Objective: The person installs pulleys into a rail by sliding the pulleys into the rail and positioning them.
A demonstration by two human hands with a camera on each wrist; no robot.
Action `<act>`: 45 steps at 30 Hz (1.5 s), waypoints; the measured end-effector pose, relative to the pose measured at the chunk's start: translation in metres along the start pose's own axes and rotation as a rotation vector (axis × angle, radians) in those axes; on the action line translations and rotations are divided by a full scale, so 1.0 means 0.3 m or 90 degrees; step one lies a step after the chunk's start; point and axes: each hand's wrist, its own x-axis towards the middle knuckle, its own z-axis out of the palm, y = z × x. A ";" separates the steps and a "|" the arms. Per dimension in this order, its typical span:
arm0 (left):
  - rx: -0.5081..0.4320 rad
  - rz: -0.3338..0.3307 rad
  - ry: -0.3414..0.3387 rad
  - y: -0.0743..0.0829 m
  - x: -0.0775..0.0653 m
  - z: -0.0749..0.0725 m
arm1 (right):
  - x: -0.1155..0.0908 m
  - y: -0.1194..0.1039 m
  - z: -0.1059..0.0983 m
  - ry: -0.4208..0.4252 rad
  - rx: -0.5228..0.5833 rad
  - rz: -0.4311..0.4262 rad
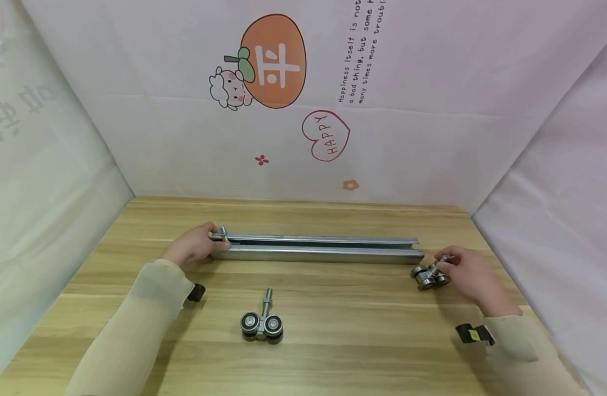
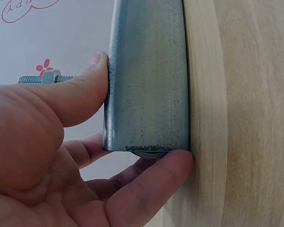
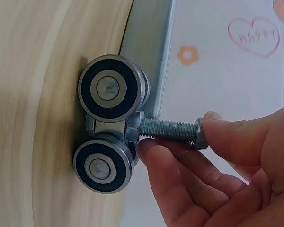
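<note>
My left hand [image 1: 196,243] grips the left end of a steel channel rail [image 1: 323,255] that lies across the table, slot upward. In the left wrist view the thumb presses the upper edge of the rail [image 2: 149,80] and a fingertip is at its lower end corner. A threaded bolt [image 1: 222,231] stands up from the slot beside that thumb; what it belongs to is mostly hidden inside. My right hand [image 1: 472,276] holds a four-wheeled hanger roller [image 1: 425,279] by its bolt [image 3: 170,130], just off the rail's right end. The roller's wheels [image 3: 108,88] are low by the tabletop.
Another hanger roller [image 1: 261,325] sits on the wooden table [image 1: 343,341] in front of the rail, its bolt pointing away from me. A white printed cloth [image 1: 407,143] rises behind the table, with more cloth at both sides.
</note>
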 end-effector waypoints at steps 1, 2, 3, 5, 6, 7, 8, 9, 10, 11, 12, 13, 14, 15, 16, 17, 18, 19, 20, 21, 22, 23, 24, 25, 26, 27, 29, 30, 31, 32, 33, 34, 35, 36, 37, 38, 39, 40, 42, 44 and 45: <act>0.002 -0.001 0.001 -0.001 -0.001 0.000 | 0.003 0.011 -0.005 0.005 0.000 -0.002; 0.002 -0.001 0.002 -0.001 -0.001 0.000 | 0.007 0.023 -0.010 0.011 -0.004 -0.003; 0.001 -0.002 0.003 -0.001 -0.002 0.000 | 0.010 0.032 -0.015 0.016 -0.007 -0.005; 0.000 0.000 0.003 -0.002 -0.003 0.000 | 0.016 0.052 -0.025 0.025 -0.001 -0.003; -0.001 -0.001 0.003 -0.003 -0.003 0.000 | 0.018 0.061 -0.030 0.030 0.000 -0.001; -0.001 -0.001 0.003 -0.003 -0.003 0.001 | 0.020 0.071 -0.034 0.038 0.000 -0.001; -0.001 0.000 0.003 -0.003 -0.003 0.001 | 0.022 0.080 -0.037 0.044 -0.002 0.001; -0.001 0.002 0.003 -0.004 -0.004 0.001 | 0.023 0.088 -0.041 0.052 -0.002 0.004; -0.001 0.004 0.003 -0.004 -0.004 0.001 | 0.023 0.098 -0.044 0.061 -0.003 0.006; 0.000 0.004 0.004 -0.004 -0.004 0.002 | 0.023 0.107 -0.047 0.069 -0.006 0.009; -0.002 0.004 0.005 -0.004 -0.003 0.003 | 0.023 0.114 -0.050 0.078 -0.014 0.006; 0.000 0.004 0.006 -0.004 -0.003 0.003 | 0.022 0.122 -0.052 0.087 -0.020 0.005; 0.000 0.004 0.007 -0.004 -0.003 0.004 | 0.021 0.129 -0.054 0.092 -0.022 0.006; -0.001 0.003 0.008 -0.004 -0.003 0.004 | 0.019 0.134 -0.056 0.095 -0.018 0.007; 0.003 0.001 0.009 -0.004 -0.003 0.005 | 0.017 0.139 -0.058 0.095 -0.009 0.009; 0.003 -0.001 0.010 -0.004 -0.003 0.006 | 0.014 0.142 -0.059 0.094 0.000 0.012; 0.004 -0.001 0.010 -0.004 -0.003 0.008 | 0.012 0.145 -0.059 0.094 0.010 0.015; 0.007 -0.001 0.008 -0.005 -0.002 0.009 | 0.008 0.148 -0.059 0.091 0.023 0.024; 0.007 -0.002 0.007 -0.004 -0.002 0.010 | 0.005 0.151 -0.059 0.089 0.038 0.033; 0.010 -0.002 0.006 -0.004 0.000 0.011 | 0.003 0.154 -0.059 0.088 0.050 0.041; 0.014 -0.002 0.006 -0.004 0.000 0.011 | 0.002 0.158 -0.059 0.092 0.052 0.048; 0.017 -0.001 0.004 -0.004 0.001 0.012 | 0.003 0.161 -0.059 0.097 0.050 0.052; 0.020 0.001 0.004 -0.004 0.001 0.012 | 0.005 0.165 -0.058 0.100 0.048 0.054; 0.023 0.000 0.004 -0.004 0.001 0.011 | 0.008 0.169 -0.058 0.105 0.044 0.056; 0.024 0.000 0.006 -0.003 0.001 0.010 | 0.013 0.173 -0.059 0.111 0.038 0.056; 0.026 0.000 0.007 -0.003 0.000 0.010 | 0.018 0.177 -0.059 0.118 0.029 0.053; 0.023 0.000 0.009 -0.002 -0.002 0.008 | 0.029 0.183 -0.059 0.131 0.018 0.050; 0.020 0.000 0.010 -0.002 -0.003 0.007 | 0.034 0.187 -0.060 0.136 0.018 0.049; 0.019 -0.001 0.009 -0.002 -0.004 0.007 | 0.037 0.190 -0.060 0.142 0.016 0.050; 0.018 -0.002 0.009 -0.001 -0.004 0.007 | 0.040 0.194 -0.061 0.148 0.015 0.052; 0.018 -0.002 0.009 0.000 -0.004 0.007 | 0.042 0.197 -0.061 0.155 0.012 0.054; 0.019 -0.003 0.009 0.001 -0.004 0.008 | 0.045 0.200 -0.062 0.161 0.014 0.056; 0.020 -0.002 0.008 0.002 -0.004 0.008 | 0.046 0.203 -0.062 0.165 0.014 0.060; 0.021 -0.002 0.008 0.003 -0.005 0.008 | 0.048 0.205 -0.063 0.169 0.016 0.061; 0.023 -0.003 0.008 0.004 -0.005 0.007 | 0.049 0.206 -0.064 0.174 0.014 0.063; 0.023 -0.003 0.009 0.005 -0.006 0.007 | 0.050 0.208 -0.065 0.178 0.014 0.064; 0.023 -0.003 0.009 0.005 -0.006 0.008 | 0.051 0.209 -0.066 0.181 0.011 0.066; 0.023 -0.004 0.010 0.006 -0.007 0.008 | 0.053 0.211 -0.067 0.181 0.013 0.069; 0.025 -0.002 0.011 0.005 -0.008 0.009 | 0.056 0.213 -0.070 0.179 0.017 0.075; 0.023 -0.002 0.010 0.003 -0.007 0.010 | 0.061 0.216 -0.072 0.177 0.016 0.084; 0.023 -0.002 0.011 0.003 -0.007 0.010 | 0.064 0.218 -0.074 0.177 0.015 0.086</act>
